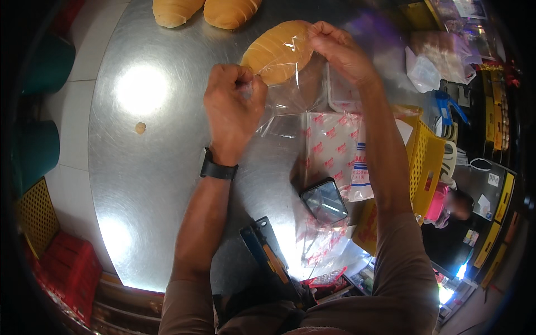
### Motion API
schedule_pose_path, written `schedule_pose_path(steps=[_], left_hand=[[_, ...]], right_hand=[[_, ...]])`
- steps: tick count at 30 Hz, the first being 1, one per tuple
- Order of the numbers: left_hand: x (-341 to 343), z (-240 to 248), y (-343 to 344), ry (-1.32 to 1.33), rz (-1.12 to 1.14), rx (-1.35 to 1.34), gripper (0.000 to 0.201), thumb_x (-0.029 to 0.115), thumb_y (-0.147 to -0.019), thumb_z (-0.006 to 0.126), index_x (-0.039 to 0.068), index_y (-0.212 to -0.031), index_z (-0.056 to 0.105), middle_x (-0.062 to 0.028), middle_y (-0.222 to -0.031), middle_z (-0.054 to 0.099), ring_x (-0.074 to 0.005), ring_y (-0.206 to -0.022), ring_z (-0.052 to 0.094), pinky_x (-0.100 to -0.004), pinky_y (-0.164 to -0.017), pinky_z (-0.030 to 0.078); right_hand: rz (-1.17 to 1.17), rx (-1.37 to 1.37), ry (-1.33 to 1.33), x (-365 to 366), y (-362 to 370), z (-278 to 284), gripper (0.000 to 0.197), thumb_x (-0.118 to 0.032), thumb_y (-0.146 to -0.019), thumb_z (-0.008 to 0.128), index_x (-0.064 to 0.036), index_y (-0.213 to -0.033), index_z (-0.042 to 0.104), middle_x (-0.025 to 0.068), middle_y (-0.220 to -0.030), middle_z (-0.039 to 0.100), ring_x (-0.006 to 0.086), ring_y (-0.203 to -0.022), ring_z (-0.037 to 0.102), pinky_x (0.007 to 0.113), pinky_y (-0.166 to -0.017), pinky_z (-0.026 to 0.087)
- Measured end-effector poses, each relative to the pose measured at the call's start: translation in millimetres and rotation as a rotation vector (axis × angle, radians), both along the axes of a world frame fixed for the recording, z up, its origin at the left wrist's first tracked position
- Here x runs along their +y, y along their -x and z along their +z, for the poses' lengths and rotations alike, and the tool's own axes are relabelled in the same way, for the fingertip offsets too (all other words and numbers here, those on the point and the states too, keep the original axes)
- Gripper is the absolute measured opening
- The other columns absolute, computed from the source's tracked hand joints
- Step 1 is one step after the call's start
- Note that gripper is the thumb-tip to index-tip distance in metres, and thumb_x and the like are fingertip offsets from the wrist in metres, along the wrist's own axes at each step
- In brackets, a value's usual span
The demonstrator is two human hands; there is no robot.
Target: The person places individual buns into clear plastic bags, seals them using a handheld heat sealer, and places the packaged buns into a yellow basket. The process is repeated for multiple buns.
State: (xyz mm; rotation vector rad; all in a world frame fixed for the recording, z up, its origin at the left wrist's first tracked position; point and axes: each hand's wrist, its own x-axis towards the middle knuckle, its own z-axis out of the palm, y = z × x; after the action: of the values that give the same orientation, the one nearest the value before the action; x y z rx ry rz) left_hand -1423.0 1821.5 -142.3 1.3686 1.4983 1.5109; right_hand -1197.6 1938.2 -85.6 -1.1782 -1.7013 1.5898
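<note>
A golden, ridged loaf of bread point(274, 47) lies at the far middle of the metal table, with the front of a clear plastic bag point(293, 96) over it. How far the loaf sits inside the bag I cannot tell. My left hand point(233, 100) is closed in a pinch on the bag's edge at the loaf's near left end. At the far right end my right hand point(341, 51) pinches the bag too, its fingertips against the loaf. Two more loaves point(230, 12) lie beyond, cut off by the top edge of the view.
On the steel table point(167, 184) lie a crumb point(140, 128), a phone point(325, 200), a red-and-white printed pack point(329, 139) and a dark tool-like object point(268, 251). A yellow basket point(427, 162) stands right. Green bins point(47, 67) and a red crate point(70, 273) stand left.
</note>
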Motion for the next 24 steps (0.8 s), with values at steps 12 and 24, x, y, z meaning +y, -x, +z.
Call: schedule_pose_path(steps=[12, 24], left_hand=[[-5.8, 13.2, 2.7, 0.147, -0.029, -0.509, 0.010, 0.010, -0.093, 0.068, 0.000, -0.096, 0.067, -0.0071, -0.093, 0.068, -0.0123, -0.081, 0.064, -0.0256, -0.075, 0.053], [-174.2, 206.0, 2.7, 0.220, -0.488, -0.910, 0.011, 0.021, -0.099, 0.064, 0.011, -0.104, 0.062, 0.0034, -0.092, 0.062, -0.0035, -0.081, 0.058, -0.0206, -0.072, 0.048]], right_hand=[[-0.592, 0.165, -0.146, -54.2, 31.6, -31.5, 0.016, -0.017, -0.092, 0.072, -0.0063, -0.090, 0.060, -0.0034, -0.083, 0.058, 0.0052, -0.074, 0.050, 0.022, -0.065, 0.042], [-0.498, 0.673, 0.045, -277.4, 10.7, 67.2, 0.029, -0.023, -0.101, 0.059, -0.0041, -0.123, 0.055, 0.0101, -0.118, 0.061, 0.0210, -0.109, 0.062, 0.036, -0.092, 0.054]])
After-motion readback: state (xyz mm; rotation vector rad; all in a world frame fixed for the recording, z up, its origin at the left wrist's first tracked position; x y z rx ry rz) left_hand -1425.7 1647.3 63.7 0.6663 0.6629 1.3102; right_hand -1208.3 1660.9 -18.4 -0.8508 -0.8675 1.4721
